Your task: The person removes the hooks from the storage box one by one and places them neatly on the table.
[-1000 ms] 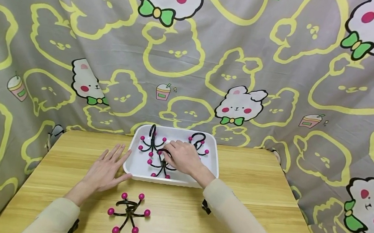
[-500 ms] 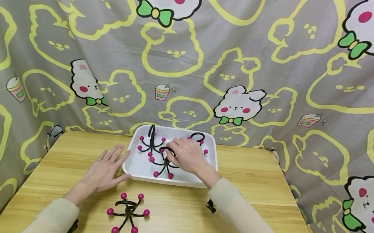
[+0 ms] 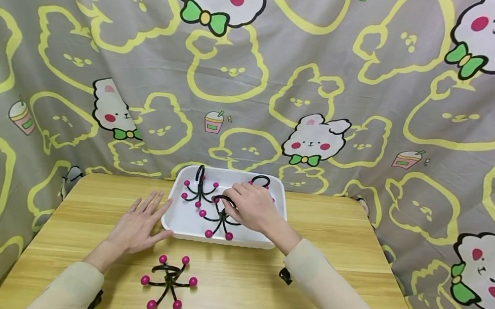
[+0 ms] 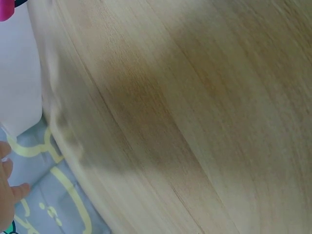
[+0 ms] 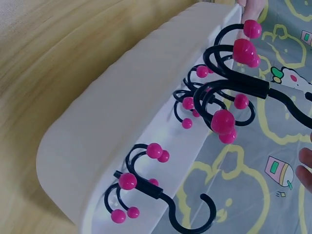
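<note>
My right hand pinches the curved top of a black multi-arm hook with pink ball tips. In the right wrist view the held hook looms large, its arms spread over the white tray; my fingers show at the right edge. My left hand lies with straight fingers at the left rim of the tray. Two similar hooks are in the tray: one back-left, another back-right, partly hidden by my right hand. In the left wrist view only fingertips show.
Another black hook with pink balls stands on the wooden table, in front of the tray and near my left forearm. Behind the table hangs a grey curtain with cartoon prints, which also runs along both sides.
My right hand has moved slightly right with the hook in its grip, away from the back-left one. The left hand stays at the tray's rim, and the hook on the table stands as before.
</note>
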The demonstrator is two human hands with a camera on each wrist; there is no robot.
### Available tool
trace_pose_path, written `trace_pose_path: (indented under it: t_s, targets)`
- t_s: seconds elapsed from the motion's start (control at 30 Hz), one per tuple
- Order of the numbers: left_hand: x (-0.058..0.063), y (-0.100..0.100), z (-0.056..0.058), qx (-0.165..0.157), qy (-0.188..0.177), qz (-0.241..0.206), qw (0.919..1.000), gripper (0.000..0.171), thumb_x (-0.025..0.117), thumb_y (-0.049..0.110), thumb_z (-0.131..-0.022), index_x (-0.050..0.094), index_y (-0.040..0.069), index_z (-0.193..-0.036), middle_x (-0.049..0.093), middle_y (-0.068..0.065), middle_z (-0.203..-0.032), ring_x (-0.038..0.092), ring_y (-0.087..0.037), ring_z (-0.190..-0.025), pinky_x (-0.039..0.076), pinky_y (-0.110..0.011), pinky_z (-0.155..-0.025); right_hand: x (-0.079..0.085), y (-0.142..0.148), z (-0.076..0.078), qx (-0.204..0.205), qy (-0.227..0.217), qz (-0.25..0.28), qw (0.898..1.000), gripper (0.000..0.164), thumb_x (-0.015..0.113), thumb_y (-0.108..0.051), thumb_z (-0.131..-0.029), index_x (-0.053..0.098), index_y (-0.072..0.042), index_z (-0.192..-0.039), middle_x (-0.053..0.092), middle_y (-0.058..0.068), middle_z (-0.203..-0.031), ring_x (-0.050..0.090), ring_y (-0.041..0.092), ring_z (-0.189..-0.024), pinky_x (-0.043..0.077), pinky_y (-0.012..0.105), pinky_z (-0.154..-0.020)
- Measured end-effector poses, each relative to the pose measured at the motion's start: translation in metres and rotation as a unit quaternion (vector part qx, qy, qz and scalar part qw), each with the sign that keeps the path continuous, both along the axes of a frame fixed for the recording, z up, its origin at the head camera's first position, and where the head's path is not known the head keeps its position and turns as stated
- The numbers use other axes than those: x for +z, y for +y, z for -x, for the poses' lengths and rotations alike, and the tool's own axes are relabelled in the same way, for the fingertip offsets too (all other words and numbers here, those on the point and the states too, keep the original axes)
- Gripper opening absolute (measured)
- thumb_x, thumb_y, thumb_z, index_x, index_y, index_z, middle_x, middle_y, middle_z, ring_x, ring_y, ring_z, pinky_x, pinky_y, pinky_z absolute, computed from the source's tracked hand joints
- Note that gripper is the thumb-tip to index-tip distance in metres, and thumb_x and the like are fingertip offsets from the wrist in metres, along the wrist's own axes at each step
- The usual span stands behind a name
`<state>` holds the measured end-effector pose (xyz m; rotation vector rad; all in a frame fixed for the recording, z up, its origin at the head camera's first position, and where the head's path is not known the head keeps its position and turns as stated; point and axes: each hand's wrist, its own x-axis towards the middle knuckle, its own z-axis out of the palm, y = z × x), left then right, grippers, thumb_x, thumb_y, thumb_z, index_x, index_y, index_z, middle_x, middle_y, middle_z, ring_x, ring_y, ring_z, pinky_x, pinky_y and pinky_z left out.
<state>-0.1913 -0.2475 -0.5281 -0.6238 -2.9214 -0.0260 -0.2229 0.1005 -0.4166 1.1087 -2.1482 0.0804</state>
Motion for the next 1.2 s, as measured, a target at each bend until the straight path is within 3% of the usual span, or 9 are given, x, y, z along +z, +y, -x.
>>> trace_pose_path:
  t_s: [0.47,0.73,1.2]
  targets:
    - [-0.002,0.0,0.001,-0.005,0.013,-0.009,0.9999,0.093,0.054,0.073,-0.096,0.036,0.014,-0.165,0.029,-0.023,-0.172,0.03,-0.044,-0.16,0.031,-0.066,-0.128,0.004,0.015,-0.018,0.013,0.011,0.016,1.0,0.009,0.075,-0.027,-0.093,0.077,-0.02,-0.098,0.075,-0.008,-0.085,0.068,0.009,-0.069,0.054,0.021,-0.057]
    - [-0.001,-0.001,-0.001,-0.004,0.013,-0.011,0.9998,0.092,0.055,0.072,-0.096,0.037,0.013,-0.165,0.029,-0.023,-0.173,0.03,-0.043,-0.16,0.031,-0.066,-0.129,0.004,0.024,-0.031,0.043,0.011,0.027,0.999,0.01,0.077,-0.023,-0.088,0.076,-0.017,-0.096,0.075,-0.007,-0.083,0.067,0.01,-0.068,0.053,0.022,-0.055]
    - [0.0,-0.001,-0.001,-0.003,0.013,-0.003,0.9999,0.093,0.055,0.072,-0.096,0.035,0.014,-0.166,0.031,-0.023,-0.172,0.031,-0.043,-0.16,0.032,-0.066,-0.128,-0.002,0.032,-0.053,0.084,0.018,0.025,0.996,0.01,0.072,-0.028,-0.093,0.074,-0.018,-0.094,0.072,-0.008,-0.08,0.065,0.008,-0.068,0.053,0.02,-0.058]
